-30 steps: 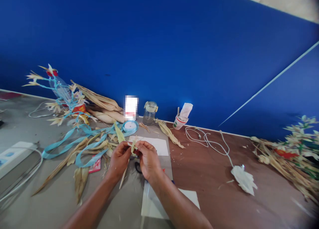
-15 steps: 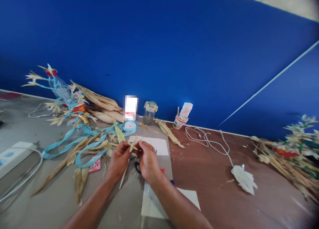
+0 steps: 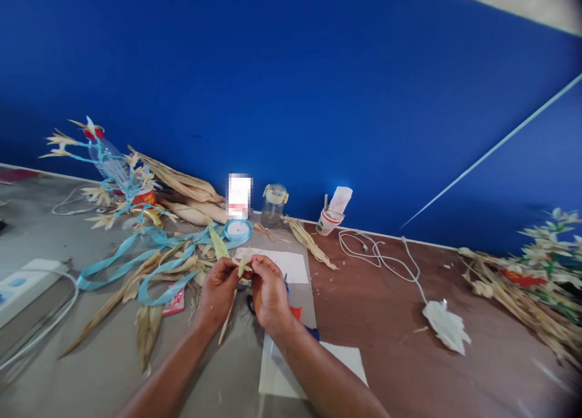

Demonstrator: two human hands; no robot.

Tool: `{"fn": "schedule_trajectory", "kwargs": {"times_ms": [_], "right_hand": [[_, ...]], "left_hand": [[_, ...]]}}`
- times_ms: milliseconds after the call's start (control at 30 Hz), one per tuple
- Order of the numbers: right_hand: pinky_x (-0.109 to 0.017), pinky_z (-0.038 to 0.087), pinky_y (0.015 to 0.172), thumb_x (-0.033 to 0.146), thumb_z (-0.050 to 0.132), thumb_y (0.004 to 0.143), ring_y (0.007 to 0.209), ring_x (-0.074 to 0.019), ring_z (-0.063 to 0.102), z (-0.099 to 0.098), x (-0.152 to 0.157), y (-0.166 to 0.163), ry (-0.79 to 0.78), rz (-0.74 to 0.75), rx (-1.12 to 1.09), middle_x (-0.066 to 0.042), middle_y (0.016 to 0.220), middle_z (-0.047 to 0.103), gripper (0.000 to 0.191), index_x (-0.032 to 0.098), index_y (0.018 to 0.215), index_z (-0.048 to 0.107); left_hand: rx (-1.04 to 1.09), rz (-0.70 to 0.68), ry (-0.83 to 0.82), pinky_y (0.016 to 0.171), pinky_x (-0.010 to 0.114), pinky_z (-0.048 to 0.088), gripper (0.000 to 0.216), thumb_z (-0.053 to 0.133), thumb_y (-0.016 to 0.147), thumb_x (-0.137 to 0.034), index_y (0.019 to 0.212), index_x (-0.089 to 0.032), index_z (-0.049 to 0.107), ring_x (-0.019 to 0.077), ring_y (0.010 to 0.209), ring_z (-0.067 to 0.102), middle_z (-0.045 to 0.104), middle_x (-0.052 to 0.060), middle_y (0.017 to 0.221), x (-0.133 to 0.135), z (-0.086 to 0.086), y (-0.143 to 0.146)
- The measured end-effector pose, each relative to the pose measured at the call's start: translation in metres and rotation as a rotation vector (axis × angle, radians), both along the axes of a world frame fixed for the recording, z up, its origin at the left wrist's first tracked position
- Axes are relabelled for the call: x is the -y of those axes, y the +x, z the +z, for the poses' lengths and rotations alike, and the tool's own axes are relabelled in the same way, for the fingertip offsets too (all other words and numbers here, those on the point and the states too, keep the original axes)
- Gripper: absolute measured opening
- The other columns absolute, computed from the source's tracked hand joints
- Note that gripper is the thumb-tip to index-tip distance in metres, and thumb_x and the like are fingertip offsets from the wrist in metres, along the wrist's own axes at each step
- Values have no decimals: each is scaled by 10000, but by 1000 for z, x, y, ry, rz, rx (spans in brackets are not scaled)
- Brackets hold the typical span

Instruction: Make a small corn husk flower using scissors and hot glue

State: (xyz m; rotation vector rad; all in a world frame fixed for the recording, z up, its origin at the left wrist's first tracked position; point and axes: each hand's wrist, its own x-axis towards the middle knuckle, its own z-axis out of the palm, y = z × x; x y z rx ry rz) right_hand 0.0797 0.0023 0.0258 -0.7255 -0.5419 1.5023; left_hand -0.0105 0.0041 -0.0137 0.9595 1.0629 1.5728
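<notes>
A small pale flower of corn husk (image 3: pixel 244 264) is pinched between the fingertips of both hands, over the grey part of the table. My left hand (image 3: pixel 217 293) is closed on its left side. My right hand (image 3: pixel 269 289) is closed on its right side, fingers bent towards me. From under the left hand a thin pale strip (image 3: pixel 227 320) slants down; whether it joins the flower is hidden. Just behind the left hand stands a greenish husk piece (image 3: pixel 217 241). Something dark blue (image 3: pixel 313 333) and something orange (image 3: pixel 296 312) show partly beside the right forearm.
Blue ribbon (image 3: pixel 109 272) and dry husks (image 3: pixel 111 303) lie to the left, near a ribbon roll (image 3: pixel 237 230). A clear jar (image 3: pixel 273 205) and a paper cup (image 3: pixel 328 221) stand by the blue wall. White sheets (image 3: pixel 284 369), a white cable (image 3: pixel 386 257) and a power strip (image 3: pixel 30 284) lie about.
The right hand's fingers have shifted slightly around the flower, and the flower has turned a little. Otherwise things lie where they were.
</notes>
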Motion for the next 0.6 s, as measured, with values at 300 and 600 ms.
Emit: {"fn": "schedule_trajectory", "kwargs": {"times_ms": [300, 600], "right_hand": [[-233, 395, 608, 281, 643, 649, 575, -104, 491, 2, 0, 2, 60, 22, 76, 15, 606, 583, 109, 174, 634, 624], [-242, 400, 596, 338, 565, 748, 584, -112, 484, -13, -3, 1, 101, 4, 78, 14, 649, 572, 183, 178, 678, 621]], "left_hand": [[34, -22, 18, 644, 239, 472, 137, 687, 695, -260, 749, -176, 593, 114, 633, 603, 643, -31, 682, 1, -1, 2], [30, -17, -5, 639, 248, 476, 169, 706, 673, -275, 737, -166, 593, 121, 623, 601, 641, -23, 667, 0, -1, 2]]}}
